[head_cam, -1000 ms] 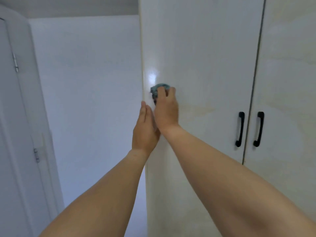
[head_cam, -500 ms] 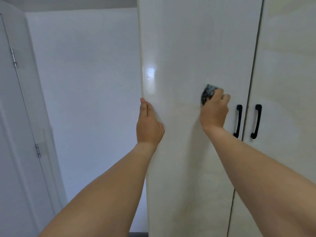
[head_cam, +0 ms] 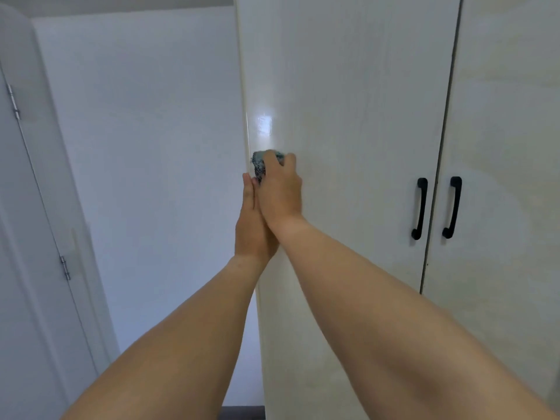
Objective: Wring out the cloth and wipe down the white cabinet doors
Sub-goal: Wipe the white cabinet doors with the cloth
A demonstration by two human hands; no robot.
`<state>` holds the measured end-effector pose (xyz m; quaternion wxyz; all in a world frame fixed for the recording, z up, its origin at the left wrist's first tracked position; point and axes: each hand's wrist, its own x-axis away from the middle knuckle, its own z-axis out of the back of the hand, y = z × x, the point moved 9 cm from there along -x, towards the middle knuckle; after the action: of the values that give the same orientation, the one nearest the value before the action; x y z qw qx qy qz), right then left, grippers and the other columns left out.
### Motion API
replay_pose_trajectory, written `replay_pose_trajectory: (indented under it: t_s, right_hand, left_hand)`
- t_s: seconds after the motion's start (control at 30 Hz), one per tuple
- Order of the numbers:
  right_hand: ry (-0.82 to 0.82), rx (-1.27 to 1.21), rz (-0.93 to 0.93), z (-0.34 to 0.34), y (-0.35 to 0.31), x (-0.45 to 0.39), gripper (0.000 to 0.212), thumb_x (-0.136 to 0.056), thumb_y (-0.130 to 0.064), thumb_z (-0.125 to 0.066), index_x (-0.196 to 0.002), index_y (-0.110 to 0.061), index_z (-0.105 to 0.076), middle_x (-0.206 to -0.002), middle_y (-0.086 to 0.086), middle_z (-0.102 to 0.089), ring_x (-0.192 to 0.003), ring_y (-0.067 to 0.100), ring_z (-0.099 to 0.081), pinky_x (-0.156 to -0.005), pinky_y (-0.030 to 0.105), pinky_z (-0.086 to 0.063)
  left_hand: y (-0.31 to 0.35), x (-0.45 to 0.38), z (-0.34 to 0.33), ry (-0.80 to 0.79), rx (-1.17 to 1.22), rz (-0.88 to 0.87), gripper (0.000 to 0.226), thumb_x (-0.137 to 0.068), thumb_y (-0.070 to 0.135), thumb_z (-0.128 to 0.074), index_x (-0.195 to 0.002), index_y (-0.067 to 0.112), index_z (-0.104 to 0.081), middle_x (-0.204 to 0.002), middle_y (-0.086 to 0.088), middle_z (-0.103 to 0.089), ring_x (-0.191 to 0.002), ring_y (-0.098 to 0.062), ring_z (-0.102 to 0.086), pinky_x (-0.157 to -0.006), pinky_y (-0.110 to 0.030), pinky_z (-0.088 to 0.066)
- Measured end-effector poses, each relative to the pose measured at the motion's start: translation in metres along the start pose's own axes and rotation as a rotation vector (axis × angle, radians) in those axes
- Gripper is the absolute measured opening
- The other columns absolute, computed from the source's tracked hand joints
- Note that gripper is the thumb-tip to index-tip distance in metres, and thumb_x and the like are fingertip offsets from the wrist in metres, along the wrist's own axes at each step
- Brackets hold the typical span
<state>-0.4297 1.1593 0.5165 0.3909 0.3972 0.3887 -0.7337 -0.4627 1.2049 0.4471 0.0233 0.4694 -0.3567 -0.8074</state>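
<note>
White cabinet door [head_cam: 348, 116], right hand [head_cam: 280, 189] pressing cloth [head_cam: 259, 165]

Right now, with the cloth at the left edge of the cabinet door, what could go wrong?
1. The right hand presses the cloth at the very left edge of the cabinet door; it may slip off the edge.
2. The left hand rests on that same edge just below, touching the right hand, so the next stroke may bump or pinch it.
3. The cloth is bunched small, so each stroke may cover little and leave streaks.
</note>
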Motion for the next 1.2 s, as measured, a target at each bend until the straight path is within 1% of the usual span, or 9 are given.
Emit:
replay_pose_trajectory:
  t_s: [0.07,0.2,0.33,0.47,0.63,0.83,0.9,1.0,1.2]
  right_hand:
    - [-0.005,0.071,0.111,0.002,-0.005,0.000,0.018,-0.092,-0.032,-0.052,-0.100,-0.016,-0.052,-0.097,0.003,-0.059,-0.075,0.019,-0.052,-0.064,0.031,-0.039]
    - [0.008,0.156,0.178,0.018,0.031,0.005,0.020,-0.093,-0.017,-0.053,-0.111,-0.011,-0.056,-0.103,0.008,-0.051,-0.068,0.018,-0.050,-0.058,0.026,-0.035]
    - [0.338,0.130,-0.348,0.091,0.126,0.013,0.031,-0.092,-0.004,-0.046,-0.123,-0.001,-0.048,-0.114,0.023,-0.048,-0.080,0.044,-0.059,-0.063,0.042,-0.043]
    - [0.437,0.130,-0.652,0.152,0.194,0.014,0.035,-0.094,-0.005,-0.048,-0.129,-0.003,-0.039,-0.127,0.020,-0.043,-0.101,0.039,-0.058,-0.078,0.041,-0.048]
    - [0.491,0.065,-0.870,0.152,0.208,0.021,0.042,-0.093,-0.002,-0.052,-0.132,-0.004,-0.035,-0.130,0.019,-0.042,-0.102,0.035,-0.060,-0.072,0.031,-0.046]
    - [0.307,0.118,-0.390,0.053,0.099,0.027,0.039,-0.082,0.001,-0.054,-0.121,-0.004,-0.050,-0.116,0.020,-0.048,-0.079,0.040,-0.060,-0.066,0.041,-0.050]
    - [0.136,0.099,-0.172,0.015,0.046,0.023,0.024,-0.088,-0.015,-0.052,-0.111,-0.021,-0.054,-0.111,0.012,-0.053,-0.082,0.036,-0.059,-0.065,0.036,-0.044]
    - [-0.023,0.087,0.117,-0.024,-0.013,0.019,0.023,-0.093,-0.018,-0.045,-0.111,-0.033,-0.049,-0.110,0.012,-0.050,-0.088,0.033,-0.056,-0.068,0.037,-0.042]
    - [-0.093,0.284,0.313,-0.002,0.037,0.029,0.027,-0.096,-0.011,-0.033,-0.118,-0.011,-0.049,-0.114,0.015,-0.046,-0.083,0.034,-0.053,-0.064,0.037,-0.037]
  left_hand:
    - [0.000,-0.001,0.003,0.002,-0.136,-0.075,0.051,-0.105,0.051,-0.041,-0.152,0.031,-0.040,-0.147,0.006,-0.054,-0.130,-0.005,-0.053,-0.111,-0.027,-0.041]
    - [-0.024,-0.008,-0.007,0.036,-0.384,-0.016,0.086,-0.091,0.003,-0.050,-0.160,0.012,0.000,-0.167,0.006,0.014,-0.151,-0.016,-0.020,-0.109,-0.035,-0.044]
    - [-0.020,-0.006,-0.013,0.073,-0.391,0.095,0.087,-0.085,-0.001,-0.045,-0.159,0.007,0.000,-0.166,0.003,0.018,-0.154,-0.023,-0.013,-0.106,-0.037,-0.047]
    - [-0.028,-0.008,-0.014,0.060,-0.372,0.133,0.088,-0.084,-0.001,-0.045,-0.159,0.009,0.000,-0.166,0.006,0.019,-0.152,-0.025,-0.019,-0.101,-0.036,-0.050]
    - [-0.025,-0.007,-0.010,0.073,-0.390,0.102,0.088,-0.084,-0.003,-0.045,-0.159,0.009,0.000,-0.166,0.005,0.019,-0.147,-0.029,-0.032,-0.096,-0.032,-0.050]
    - [-0.025,-0.003,0.008,0.051,-0.417,-0.002,0.084,-0.085,-0.009,-0.037,-0.160,0.015,-0.009,-0.168,0.007,0.005,-0.147,-0.020,-0.031,-0.100,-0.022,-0.038]
    - [-0.028,0.000,0.010,0.026,-0.470,-0.081,0.068,-0.095,0.002,-0.040,-0.159,0.022,-0.024,-0.166,0.008,-0.018,-0.146,-0.012,-0.033,-0.112,-0.024,-0.034]
    - [-0.032,0.006,0.026,0.141,-0.480,-0.061,0.039,-0.102,0.034,-0.051,-0.141,0.031,-0.055,-0.136,0.009,-0.062,-0.131,-0.010,-0.053,-0.105,-0.024,-0.041]
    - [-0.048,0.009,0.010,0.072,-0.319,0.104,0.076,-0.091,-0.002,-0.039,-0.160,0.016,-0.013,-0.167,0.003,-0.014,-0.149,-0.016,-0.026,-0.109,-0.014,-0.022]
